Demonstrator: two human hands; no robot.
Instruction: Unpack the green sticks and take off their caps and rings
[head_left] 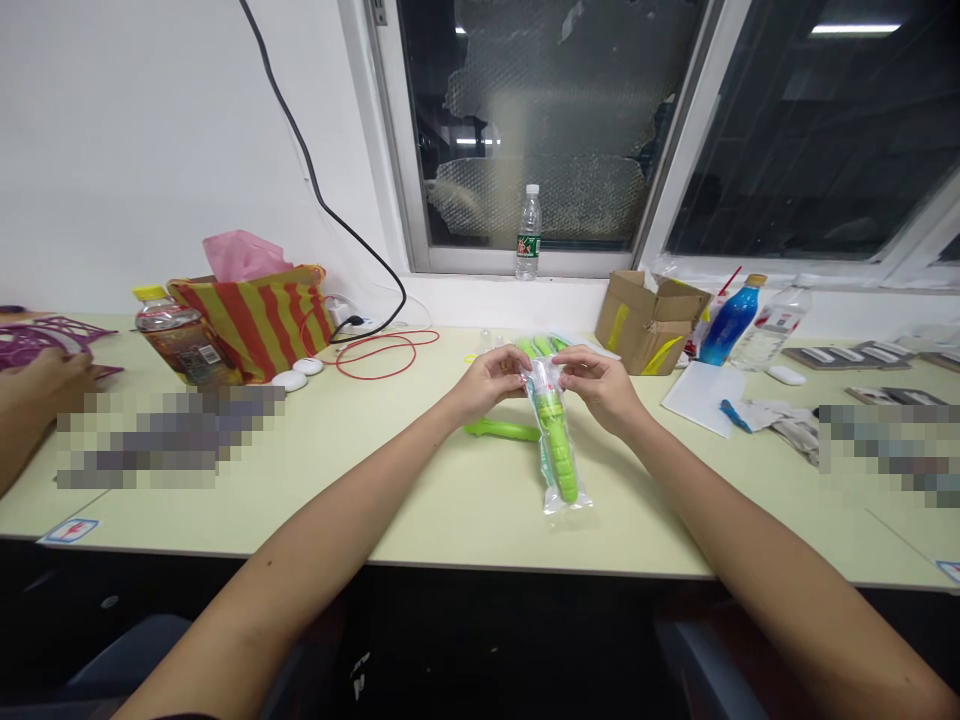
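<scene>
Pinching clear bag (pixel 553 507) by upper end, left hand (pixel 491 382) and right hand (pixel 598 384); green item (pixel 558 445) inside, above tabletop (pixel 450 515); bagging seems done, sealing unclear; green piece (pixel 499 430) lies outside.

No text is legible, neither the green label (pixel 528 246) on the bottle (pixel 531 212) beyond the hands (pixel 491 384) (pixel 598 384) nor the sticker (pixel 70 531) on the worktop (pixel 427 520) to their left.

A white wall (pixel 142 130) stands behind the back edge of the pale table (pixel 450 520), its dark windows (pixel 817 140) showing bright light strips (pixel 856 30)
</scene>
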